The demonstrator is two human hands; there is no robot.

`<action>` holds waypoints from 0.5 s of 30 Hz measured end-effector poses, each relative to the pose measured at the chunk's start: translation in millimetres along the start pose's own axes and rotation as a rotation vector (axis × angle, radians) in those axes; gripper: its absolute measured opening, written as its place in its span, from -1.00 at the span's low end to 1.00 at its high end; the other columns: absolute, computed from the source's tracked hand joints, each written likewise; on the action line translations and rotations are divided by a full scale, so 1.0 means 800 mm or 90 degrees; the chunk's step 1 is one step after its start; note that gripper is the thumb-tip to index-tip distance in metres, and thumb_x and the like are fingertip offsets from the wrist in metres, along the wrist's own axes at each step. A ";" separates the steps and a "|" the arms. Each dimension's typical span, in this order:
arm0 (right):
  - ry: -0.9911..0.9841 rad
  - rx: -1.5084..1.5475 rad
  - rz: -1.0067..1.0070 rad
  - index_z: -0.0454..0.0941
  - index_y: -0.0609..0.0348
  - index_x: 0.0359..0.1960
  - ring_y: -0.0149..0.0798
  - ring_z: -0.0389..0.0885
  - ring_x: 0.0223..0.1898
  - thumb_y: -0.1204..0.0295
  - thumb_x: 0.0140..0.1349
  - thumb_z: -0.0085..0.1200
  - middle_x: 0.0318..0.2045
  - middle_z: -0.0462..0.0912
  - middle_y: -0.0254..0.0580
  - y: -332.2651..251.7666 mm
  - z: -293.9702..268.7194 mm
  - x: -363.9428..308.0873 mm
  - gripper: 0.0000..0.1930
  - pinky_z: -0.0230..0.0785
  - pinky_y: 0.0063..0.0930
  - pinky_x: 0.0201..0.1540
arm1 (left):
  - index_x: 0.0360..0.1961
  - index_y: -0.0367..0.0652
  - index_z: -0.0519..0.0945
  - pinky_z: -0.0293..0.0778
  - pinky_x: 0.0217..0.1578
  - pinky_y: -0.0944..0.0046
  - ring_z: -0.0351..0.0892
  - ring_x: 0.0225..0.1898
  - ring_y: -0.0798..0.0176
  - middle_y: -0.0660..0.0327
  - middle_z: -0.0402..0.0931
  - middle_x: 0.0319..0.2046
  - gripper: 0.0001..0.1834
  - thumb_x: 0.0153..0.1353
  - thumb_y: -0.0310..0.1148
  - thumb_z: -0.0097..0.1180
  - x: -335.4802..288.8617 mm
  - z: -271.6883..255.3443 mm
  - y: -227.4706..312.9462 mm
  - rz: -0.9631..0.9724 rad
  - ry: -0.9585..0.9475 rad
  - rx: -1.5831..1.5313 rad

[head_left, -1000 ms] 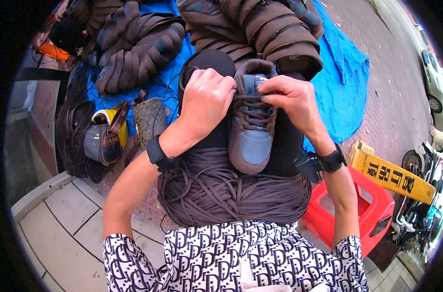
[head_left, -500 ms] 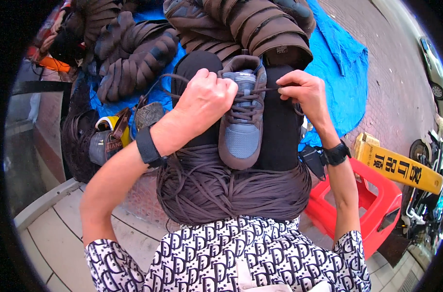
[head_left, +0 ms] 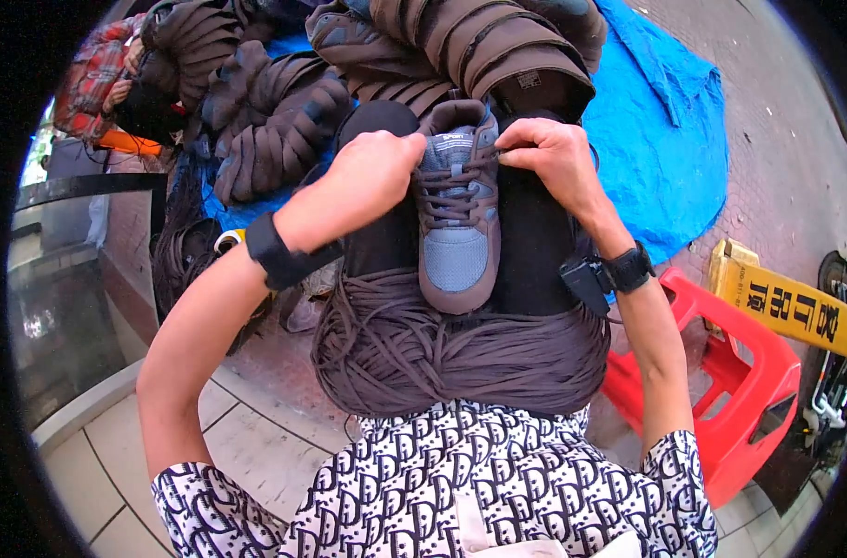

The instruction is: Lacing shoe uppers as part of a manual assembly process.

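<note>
A brown and blue-grey sports shoe [head_left: 458, 256] rests toe toward me between my black-clad thighs. Brown shoelace [head_left: 449, 206] crosses its tongue in several rows. My left hand [head_left: 375, 175] is closed at the upper left eyelets, its fingertips mostly hidden behind the knuckles. At the top right eyelets, my right hand [head_left: 555, 166] pinches the dark lace between thumb and forefinger. Over my lap lies a large bundle of loose brown laces [head_left: 461, 358], just below the shoe's toe.
Rows of nested brown shoes [head_left: 470, 46] are heaped ahead, on a blue tarp [head_left: 665, 139]. More shoe uppers [head_left: 279, 130] lie at left. A red plastic stool [head_left: 730, 381] and a yellow sign board [head_left: 786, 298] are at right. Another person's red plaid sleeve [head_left: 93, 88] shows far left.
Both hands have drawn in close to the shoe's upper eyelets; the right one has moved left and slightly up. The lace stretched toward the right hand is now much shorter. The view has shifted.
</note>
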State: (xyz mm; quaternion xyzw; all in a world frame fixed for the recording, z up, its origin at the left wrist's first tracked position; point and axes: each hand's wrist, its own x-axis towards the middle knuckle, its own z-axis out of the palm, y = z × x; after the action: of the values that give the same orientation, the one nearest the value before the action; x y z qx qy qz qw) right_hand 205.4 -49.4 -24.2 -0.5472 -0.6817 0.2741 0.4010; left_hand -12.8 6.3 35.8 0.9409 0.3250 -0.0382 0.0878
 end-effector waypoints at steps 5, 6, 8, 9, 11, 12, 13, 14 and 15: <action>0.019 -0.017 -0.037 0.58 0.16 -0.49 -0.23 0.58 -0.44 0.45 -0.19 0.15 -0.53 0.59 -0.16 -0.001 0.002 -0.003 -0.84 0.41 -0.47 -0.35 | -0.32 -0.28 0.45 0.42 -0.61 0.38 0.49 -0.63 0.36 0.21 0.44 -0.67 -0.83 0.02 -0.53 -0.11 0.000 -0.006 -0.010 -0.291 -0.192 -0.638; 0.023 0.007 -0.026 0.58 0.17 -0.50 -0.23 0.58 -0.44 0.46 -0.20 0.15 -0.53 0.59 -0.16 -0.001 0.003 -0.003 -0.85 0.40 -0.46 -0.35 | -0.32 -0.29 0.45 0.41 -0.63 0.43 0.47 -0.63 0.41 0.25 0.44 -0.65 -0.84 0.03 -0.53 -0.09 -0.001 -0.006 -0.010 -0.340 -0.182 -0.743; 0.026 0.030 -0.014 0.58 0.17 -0.50 -0.24 0.58 -0.44 0.47 -0.20 0.16 -0.52 0.59 -0.16 -0.001 0.003 -0.002 -0.85 0.40 -0.46 -0.34 | -0.33 -0.31 0.44 0.41 -0.65 0.43 0.48 -0.64 0.39 0.24 0.45 -0.65 -0.84 0.01 -0.52 -0.08 0.002 -0.007 -0.007 -0.316 -0.178 -0.697; 0.031 0.047 -0.011 0.58 0.16 -0.52 -0.24 0.57 -0.45 0.47 -0.22 0.16 -0.53 0.58 -0.18 -0.002 0.003 -0.002 -0.86 0.40 -0.46 -0.35 | -0.34 -0.32 0.44 0.41 -0.66 0.43 0.49 -0.66 0.37 0.23 0.46 -0.65 -0.84 0.00 -0.52 -0.06 0.005 -0.009 -0.006 -0.321 -0.187 -0.630; 0.034 0.064 -0.008 0.58 0.16 -0.53 -0.24 0.56 -0.46 0.48 -0.23 0.17 -0.54 0.57 -0.19 -0.003 0.004 -0.001 -0.86 0.39 -0.46 -0.36 | -0.38 -0.33 0.46 0.42 -0.66 0.42 0.51 -0.66 0.35 0.21 0.47 -0.64 -0.85 -0.02 -0.51 -0.03 0.017 -0.013 -0.006 -0.332 -0.223 -0.573; 0.041 0.006 -0.049 0.58 0.15 -0.55 -0.24 0.55 -0.47 0.47 -0.24 0.17 -0.56 0.56 -0.21 -0.004 0.004 0.000 -0.86 0.39 -0.46 -0.38 | -0.41 -0.34 0.48 0.43 -0.66 0.41 0.52 -0.67 0.34 0.19 0.49 -0.64 -0.86 -0.03 -0.49 -0.01 0.023 -0.016 -0.006 -0.344 -0.259 -0.514; 0.057 -0.053 -0.095 0.58 0.14 -0.57 -0.24 0.54 -0.48 0.46 -0.26 0.17 -0.57 0.55 -0.22 -0.005 0.005 0.000 -0.87 0.38 -0.46 -0.39 | -0.41 -0.34 0.48 0.43 -0.66 0.41 0.52 -0.67 0.34 0.19 0.49 -0.64 -0.86 -0.03 -0.49 -0.01 0.027 -0.020 -0.008 -0.357 -0.269 -0.505; 0.049 -0.053 -0.087 0.58 0.14 -0.57 -0.24 0.54 -0.48 0.46 -0.26 0.17 -0.57 0.55 -0.22 -0.006 0.006 0.000 -0.87 0.38 -0.46 -0.39 | -0.46 -0.35 0.51 0.44 -0.66 0.41 0.52 -0.68 0.33 0.16 0.49 -0.64 -0.87 -0.04 -0.49 0.01 0.030 -0.023 -0.008 -0.333 -0.277 -0.423; 0.056 -0.069 -0.093 0.57 0.14 -0.58 -0.23 0.53 -0.48 0.45 -0.26 0.17 -0.59 0.53 -0.24 -0.007 0.007 -0.001 -0.87 0.37 -0.46 -0.39 | -0.51 -0.36 0.53 0.44 -0.67 0.41 0.53 -0.69 0.33 0.13 0.50 -0.65 -0.87 -0.05 -0.49 0.02 0.032 -0.024 -0.007 -0.294 -0.275 -0.342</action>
State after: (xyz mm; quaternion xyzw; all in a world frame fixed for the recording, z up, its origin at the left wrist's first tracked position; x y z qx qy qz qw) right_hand 197.7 -51.2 -23.2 -0.5286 -0.7154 0.1824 0.4190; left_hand 4.1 29.3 50.4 0.7572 0.5000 -0.1674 0.3855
